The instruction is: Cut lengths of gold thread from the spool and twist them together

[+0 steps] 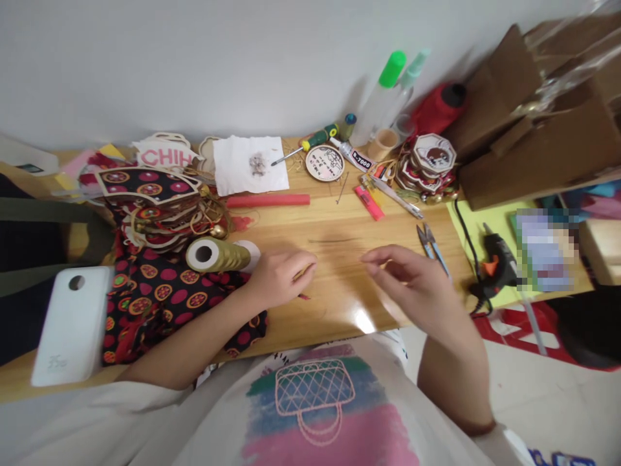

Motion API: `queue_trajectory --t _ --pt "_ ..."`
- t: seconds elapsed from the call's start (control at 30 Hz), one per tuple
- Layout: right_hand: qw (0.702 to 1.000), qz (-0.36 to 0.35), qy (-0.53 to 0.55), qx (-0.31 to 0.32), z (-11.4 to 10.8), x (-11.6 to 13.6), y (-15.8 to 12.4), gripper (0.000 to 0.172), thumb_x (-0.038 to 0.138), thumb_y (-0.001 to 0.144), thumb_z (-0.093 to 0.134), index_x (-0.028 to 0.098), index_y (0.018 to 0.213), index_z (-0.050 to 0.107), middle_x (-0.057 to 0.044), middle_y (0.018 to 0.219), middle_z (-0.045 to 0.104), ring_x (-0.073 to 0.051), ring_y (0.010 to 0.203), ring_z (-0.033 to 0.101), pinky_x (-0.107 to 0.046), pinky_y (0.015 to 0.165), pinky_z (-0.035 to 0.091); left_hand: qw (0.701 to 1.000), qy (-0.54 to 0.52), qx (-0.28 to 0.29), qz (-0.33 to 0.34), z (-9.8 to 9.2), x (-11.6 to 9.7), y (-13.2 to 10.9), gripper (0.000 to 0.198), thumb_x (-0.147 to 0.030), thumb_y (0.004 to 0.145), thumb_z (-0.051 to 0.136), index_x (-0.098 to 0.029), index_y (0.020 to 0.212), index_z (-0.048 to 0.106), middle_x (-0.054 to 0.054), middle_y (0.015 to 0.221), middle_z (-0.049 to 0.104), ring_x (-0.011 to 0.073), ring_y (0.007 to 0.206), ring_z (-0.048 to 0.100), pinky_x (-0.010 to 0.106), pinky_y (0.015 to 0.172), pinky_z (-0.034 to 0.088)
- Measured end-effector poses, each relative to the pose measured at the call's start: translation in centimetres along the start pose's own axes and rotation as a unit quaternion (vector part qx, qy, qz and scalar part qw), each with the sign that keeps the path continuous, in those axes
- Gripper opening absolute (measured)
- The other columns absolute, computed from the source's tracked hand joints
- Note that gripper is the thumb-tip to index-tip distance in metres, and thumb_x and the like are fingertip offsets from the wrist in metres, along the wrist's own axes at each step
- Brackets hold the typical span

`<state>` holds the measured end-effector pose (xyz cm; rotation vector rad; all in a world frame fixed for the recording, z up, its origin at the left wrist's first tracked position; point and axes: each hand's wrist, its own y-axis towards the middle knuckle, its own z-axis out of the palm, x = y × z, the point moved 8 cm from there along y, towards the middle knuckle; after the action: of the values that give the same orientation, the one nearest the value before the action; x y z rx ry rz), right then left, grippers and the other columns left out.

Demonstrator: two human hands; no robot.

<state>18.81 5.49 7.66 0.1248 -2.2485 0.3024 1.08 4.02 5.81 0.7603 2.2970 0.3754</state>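
My left hand (281, 278) is held above the table with its fingers curled into a pinch. Whatever sits between those fingertips is too small to name. Across a short gap, my right hand (417, 278) has thumb and index finger pressed together at the tips; a fine thing there cannot be made out. On the wood just beyond both hands lies a thin dark strand (334, 241). Beside my left wrist is a spool of olive-gold thread (226, 256), lying on its side on dark patterned fabric (167, 278). Blue-handled snips (433, 249) rest beyond my right hand.
Stacked fabric-covered pieces (150, 188) crowd the left, near a white power bank (72, 327). Along the back are a screwdriver (310, 139), a glue tube (353, 156), a red stick (269, 200) and bottles. A glue gun (499, 262) and cardboard box (514, 142) stand right.
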Motion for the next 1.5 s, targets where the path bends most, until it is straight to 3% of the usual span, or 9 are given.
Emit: queue_trajectory --t 0.1,0.23,0.93,1.13,1.5 --pt "0.998 -0.027 0.016 0.055 2.9 0.6 0.4 0.019 0.028 0.082 0.054 0.019 0.094 0.065 0.000 0.073 0.064 -0.009 0.051 0.049 -0.022 0.051 0.039 1.000 0.013 0.002 0.028 0.2 -0.3 -0.1 0.012 -0.018 0.086 0.050 -0.017 0.080 0.060 -0.001 0.066 0.067 0.0074 0.055 0.059 0.018 0.054 0.043" --pt "0.996 -0.015 -0.008 0.085 4.4 -0.1 1.0 0.026 0.024 0.080 0.054 0.018 0.104 0.063 0.001 0.071 0.062 -0.008 0.047 0.045 -0.022 0.050 0.036 0.999 0.029 0.007 0.037 0.4 -0.5 -0.1 0.014 -0.018 0.087 0.050 -0.017 0.080 0.062 0.000 0.068 0.068 0.0088 0.058 0.061 0.019 0.055 0.044" --pt "0.995 -0.024 0.018 0.098 5.9 -0.1 2.1 0.008 0.019 0.081 0.051 0.018 0.079 0.059 0.001 0.069 0.061 -0.010 0.059 0.051 -0.021 0.058 0.036 0.998 0.049 0.020 0.043 0.5 -0.7 -0.1 0.014 -0.017 0.086 0.049 -0.017 0.077 0.060 -0.001 0.064 0.067 0.0092 0.056 0.059 0.020 0.055 0.043" --pt "0.997 0.003 -0.046 0.065 4.4 -1.1 2.2 0.011 0.022 0.080 0.049 0.018 0.078 0.059 0.000 0.068 0.062 -0.011 0.056 0.051 -0.022 0.056 0.035 0.998 0.051 0.031 0.015 0.7 -0.2 -0.1 0.014 -0.016 0.084 0.049 -0.017 0.075 0.059 -0.002 0.063 0.066 0.0090 0.055 0.059 0.020 0.055 0.042" --pt "0.969 0.162 -0.177 -0.067 -2.2 -7.1 1.2 0.016 0.032 0.072 0.051 0.020 0.073 0.061 -0.004 0.064 0.062 -0.016 0.053 0.051 -0.027 0.053 0.035 0.998 0.052 0.037 -0.012 0.9 0.3 -0.3 0.013 -0.015 0.081 0.048 -0.017 0.072 0.057 -0.003 0.060 0.063 0.0079 0.050 0.053 0.020 0.051 0.039"
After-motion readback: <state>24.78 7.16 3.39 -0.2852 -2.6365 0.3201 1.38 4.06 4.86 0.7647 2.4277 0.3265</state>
